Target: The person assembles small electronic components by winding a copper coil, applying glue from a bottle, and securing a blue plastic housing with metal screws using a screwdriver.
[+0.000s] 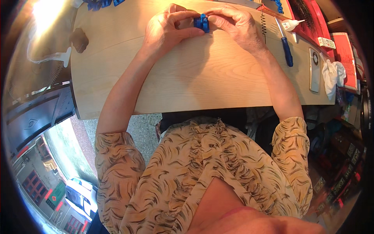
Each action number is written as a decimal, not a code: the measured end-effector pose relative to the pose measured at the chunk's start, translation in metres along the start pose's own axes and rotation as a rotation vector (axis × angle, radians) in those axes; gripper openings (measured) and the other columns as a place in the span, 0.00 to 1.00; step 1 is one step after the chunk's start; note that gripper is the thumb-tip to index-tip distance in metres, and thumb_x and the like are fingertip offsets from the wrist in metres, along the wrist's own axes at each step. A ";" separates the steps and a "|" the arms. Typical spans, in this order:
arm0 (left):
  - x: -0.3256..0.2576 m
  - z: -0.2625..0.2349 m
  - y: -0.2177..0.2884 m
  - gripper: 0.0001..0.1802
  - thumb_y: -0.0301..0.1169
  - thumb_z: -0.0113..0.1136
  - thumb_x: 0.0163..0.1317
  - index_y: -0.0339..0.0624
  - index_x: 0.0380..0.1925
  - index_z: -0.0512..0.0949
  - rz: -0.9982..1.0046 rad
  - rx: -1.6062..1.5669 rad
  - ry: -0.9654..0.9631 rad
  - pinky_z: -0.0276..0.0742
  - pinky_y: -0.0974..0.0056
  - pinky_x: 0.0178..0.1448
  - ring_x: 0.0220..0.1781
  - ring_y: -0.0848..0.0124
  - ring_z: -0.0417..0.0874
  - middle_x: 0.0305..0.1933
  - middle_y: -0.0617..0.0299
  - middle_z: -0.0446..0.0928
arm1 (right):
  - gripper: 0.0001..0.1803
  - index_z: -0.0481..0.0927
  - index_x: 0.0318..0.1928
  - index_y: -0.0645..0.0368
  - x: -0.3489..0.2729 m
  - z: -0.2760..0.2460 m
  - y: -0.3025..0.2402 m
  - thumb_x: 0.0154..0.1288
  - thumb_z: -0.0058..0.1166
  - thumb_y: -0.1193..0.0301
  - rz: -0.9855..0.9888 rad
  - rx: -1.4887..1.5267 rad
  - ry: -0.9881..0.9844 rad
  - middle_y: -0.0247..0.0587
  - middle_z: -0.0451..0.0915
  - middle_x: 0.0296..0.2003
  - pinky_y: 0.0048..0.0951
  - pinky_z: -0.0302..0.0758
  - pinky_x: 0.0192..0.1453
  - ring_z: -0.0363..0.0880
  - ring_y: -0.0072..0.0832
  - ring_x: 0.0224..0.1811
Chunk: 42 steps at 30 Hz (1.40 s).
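A small blue plastic part (pixel 202 25) with a round knob on top is held up over the far middle of the wooden table. My left hand (pixel 168 28) has its thumb along the near side of the part and its index finger on the far side, shut on it. From the other side, my right hand (pixel 237 26) brings thumb and index fingertips together against the part's right edge, near the knob. Anything tiny between those right fingertips is hidden.
Right of my hands lie a thin black coil spring (pixel 263 25), a blue-handled screwdriver (pixel 286 48), a white glue bottle (pixel 290 25) and a phone (pixel 314 70). More blue parts (pixel 97 4) sit far left, near a brown lump (pixel 79 40). A white cloth (pixel 333 76) hangs right.
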<state>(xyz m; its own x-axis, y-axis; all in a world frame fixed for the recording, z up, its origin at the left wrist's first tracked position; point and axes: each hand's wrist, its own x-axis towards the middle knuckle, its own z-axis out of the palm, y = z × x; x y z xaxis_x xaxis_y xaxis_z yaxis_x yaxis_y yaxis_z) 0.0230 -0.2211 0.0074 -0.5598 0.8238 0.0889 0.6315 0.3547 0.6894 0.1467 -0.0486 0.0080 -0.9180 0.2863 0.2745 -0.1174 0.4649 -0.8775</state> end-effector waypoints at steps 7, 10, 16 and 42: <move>0.005 0.002 -0.007 0.27 0.49 0.77 0.48 0.54 0.49 0.86 0.033 -0.006 0.047 0.76 0.67 0.45 0.37 0.76 0.77 0.42 0.71 0.78 | 0.15 0.83 0.47 0.65 0.015 0.001 0.017 0.74 0.54 0.65 -0.362 -0.151 -0.025 0.37 0.82 0.37 0.24 0.78 0.39 0.80 0.27 0.34; 0.006 -0.001 -0.013 0.24 0.44 0.76 0.50 0.49 0.46 0.86 0.136 -0.006 0.112 0.78 0.67 0.45 0.37 0.73 0.82 0.41 0.66 0.81 | 0.10 0.83 0.42 0.68 0.011 0.011 0.010 0.69 0.60 0.72 -0.126 0.040 -0.052 0.39 0.81 0.39 0.26 0.77 0.44 0.81 0.25 0.40; 0.011 0.014 -0.032 0.26 0.45 0.80 0.42 0.49 0.43 0.87 0.256 -0.075 0.214 0.80 0.64 0.44 0.38 0.68 0.84 0.40 0.64 0.82 | 0.06 0.83 0.39 0.67 0.008 0.016 0.009 0.61 0.63 0.81 -0.285 -0.145 0.031 0.41 0.78 0.34 0.28 0.76 0.40 0.79 0.31 0.35; 0.011 0.017 -0.034 0.23 0.45 0.78 0.47 0.49 0.43 0.87 0.334 -0.085 0.260 0.77 0.66 0.42 0.37 0.71 0.80 0.40 0.65 0.79 | 0.10 0.84 0.39 0.64 0.007 0.015 0.014 0.62 0.65 0.70 -0.214 -0.220 0.064 0.38 0.79 0.35 0.29 0.76 0.43 0.80 0.27 0.37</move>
<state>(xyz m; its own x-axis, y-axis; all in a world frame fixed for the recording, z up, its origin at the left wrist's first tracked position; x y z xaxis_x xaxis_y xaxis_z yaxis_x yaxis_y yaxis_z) 0.0043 -0.2162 -0.0276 -0.4555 0.7447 0.4878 0.7604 0.0406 0.6482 0.1332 -0.0527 -0.0089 -0.8545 0.2115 0.4744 -0.2143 0.6884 -0.6929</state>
